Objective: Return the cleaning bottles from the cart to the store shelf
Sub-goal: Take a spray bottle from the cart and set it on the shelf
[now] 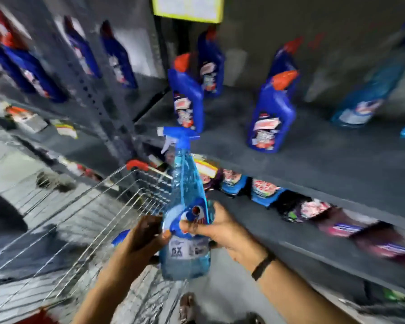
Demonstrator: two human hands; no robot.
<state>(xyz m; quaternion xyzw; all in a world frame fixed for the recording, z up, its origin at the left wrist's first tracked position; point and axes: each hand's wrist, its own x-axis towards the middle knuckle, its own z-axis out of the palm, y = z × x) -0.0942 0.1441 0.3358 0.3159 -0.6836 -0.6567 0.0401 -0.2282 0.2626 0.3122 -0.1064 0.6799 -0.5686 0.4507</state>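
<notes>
A clear blue spray bottle (185, 206) with a blue trigger head stands upright in the air between the wire cart (84, 225) and the dark store shelf (337, 164). Both hands hold it at its middle. My left hand (147, 232) grips its left side and my right hand (218, 230) wraps its right side, thumb across the label. On the shelf behind stand dark blue bottles with red caps, one (187, 97) just past the sprayer and another (271, 115) to its right. A light blue spray bottle (365, 99) leans at the far right.
More dark blue bottles (117, 57) stand on the shelf unit to the left. The lower shelf holds pouches and packs (264, 192). A grey upright post (98, 97) divides the shelf units. The cart has a red handle end (137, 164). The picture is motion-blurred.
</notes>
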